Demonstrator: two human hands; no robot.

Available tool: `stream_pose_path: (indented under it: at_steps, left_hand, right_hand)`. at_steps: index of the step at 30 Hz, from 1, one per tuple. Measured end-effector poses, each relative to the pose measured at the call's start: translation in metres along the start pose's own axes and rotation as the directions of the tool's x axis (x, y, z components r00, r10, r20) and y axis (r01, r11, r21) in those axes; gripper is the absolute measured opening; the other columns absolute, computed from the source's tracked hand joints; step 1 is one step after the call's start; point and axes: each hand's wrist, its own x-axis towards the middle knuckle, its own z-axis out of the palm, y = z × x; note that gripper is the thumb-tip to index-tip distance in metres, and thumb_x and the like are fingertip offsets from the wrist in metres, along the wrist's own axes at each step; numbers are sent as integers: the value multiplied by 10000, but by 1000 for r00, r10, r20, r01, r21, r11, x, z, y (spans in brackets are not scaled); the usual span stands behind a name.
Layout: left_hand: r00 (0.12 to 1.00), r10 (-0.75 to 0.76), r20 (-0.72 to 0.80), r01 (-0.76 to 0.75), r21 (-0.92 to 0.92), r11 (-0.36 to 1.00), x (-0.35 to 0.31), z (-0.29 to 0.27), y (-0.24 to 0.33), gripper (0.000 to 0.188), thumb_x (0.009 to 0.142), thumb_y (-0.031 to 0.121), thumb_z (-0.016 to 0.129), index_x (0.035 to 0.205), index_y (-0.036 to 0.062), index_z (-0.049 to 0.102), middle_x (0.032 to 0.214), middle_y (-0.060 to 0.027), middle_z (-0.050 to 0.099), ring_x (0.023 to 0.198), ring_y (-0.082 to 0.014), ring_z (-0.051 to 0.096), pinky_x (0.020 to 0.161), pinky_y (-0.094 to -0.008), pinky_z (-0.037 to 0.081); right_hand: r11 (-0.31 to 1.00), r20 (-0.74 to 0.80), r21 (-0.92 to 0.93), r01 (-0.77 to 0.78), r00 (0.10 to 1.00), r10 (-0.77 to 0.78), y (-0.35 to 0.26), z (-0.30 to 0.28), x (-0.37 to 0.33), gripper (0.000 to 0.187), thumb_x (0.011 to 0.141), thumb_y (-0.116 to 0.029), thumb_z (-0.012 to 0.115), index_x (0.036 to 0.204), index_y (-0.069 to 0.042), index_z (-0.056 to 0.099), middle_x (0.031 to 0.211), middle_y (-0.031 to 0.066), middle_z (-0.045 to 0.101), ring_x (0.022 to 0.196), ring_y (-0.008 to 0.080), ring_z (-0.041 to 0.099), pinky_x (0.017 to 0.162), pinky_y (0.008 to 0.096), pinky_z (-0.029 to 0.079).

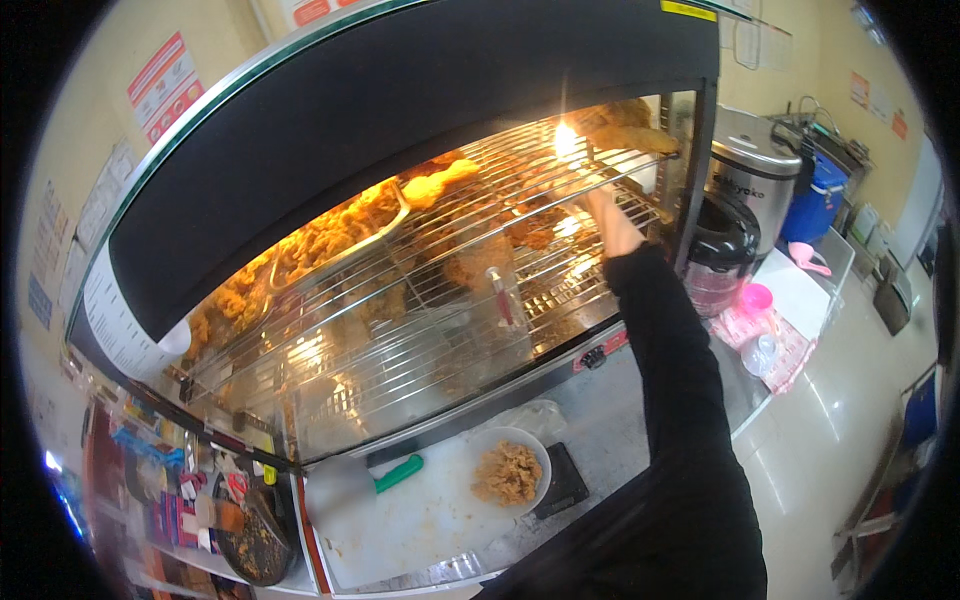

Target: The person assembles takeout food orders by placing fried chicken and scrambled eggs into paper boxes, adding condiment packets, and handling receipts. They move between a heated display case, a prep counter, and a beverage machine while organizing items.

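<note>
My right hand (608, 208) reaches into a lit glass-fronted warming cabinet (420, 425), its black-sleeved arm crossing the counter. Its fingers are lost in the glare and among the rack wires, so I cannot see whether they hold anything. Near it, browned fried pieces (530, 232) lie on and under the wire rack (430, 270). Larger fried pieces (640, 138) sit at the cabinet's upper right. To the left, a metal tray (390, 225) is heaped with golden fried chicken (335, 225). My left hand is out of view.
Below the cabinet, a white bowl (545, 470) of fried pieces rests on a black scale (567, 480). A green-handled knife (400, 474) lies on a white cutting board (400, 540). Rightward stand a steel cooker (745, 150), a black-lidded pot (722, 232) and a pink cup (755, 297).
</note>
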Motion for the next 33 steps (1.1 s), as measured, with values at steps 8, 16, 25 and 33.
stream_pose_path:
  at_steps: [8, 16, 25, 33]
  left_hand:
    - [949, -290, -128, 256, -228, 939, -56, -33, -88, 196, 869, 160, 580, 971, -6, 598, 893, -97, 613, 780, -184, 586, 673, -309, 490]
    - [722, -382, -577, 65, -494, 867, -18, -83, -148, 159, 863, 150, 611, 846, -7, 595, 752, -68, 618, 695, -142, 580, 641, -289, 483]
    - [395, -371, -840, -236, -483, 843, 103, -298, -175, 168, 877, 161, 600, 870, -7, 607, 753, -42, 600, 713, -130, 559, 645, -273, 445]
    - [687, -242, -685, -236, -526, 817, 286, -512, -132, 165, 870, 113, 591, 1010, 32, 621, 870, -45, 637, 793, -123, 583, 748, -282, 476]
  right_hand:
    - [986, -203, 142, 92, 977, -62, -4, 3, -9, 507, 886, -200, 546, 1337, -12, 410, 1214, 177, 523, 1088, 304, 543, 916, 383, 456]
    - [818, -350, 472, 327, 922, -167, 59, 18, -76, 531, 901, -188, 532, 1377, -14, 372, 1313, 178, 464, 1162, 292, 507, 965, 366, 443]
    - [321, -430, 848, 422, 901, -50, -41, 62, -276, 579, 862, -200, 564, 1374, -8, 374, 1349, 176, 448, 1218, 296, 465, 965, 362, 433]
    - [250, -261, 929, 273, 962, -79, -331, 175, -443, 738, 725, -265, 689, 1342, 16, 396, 1320, 173, 481, 1254, 322, 419, 951, 416, 421]
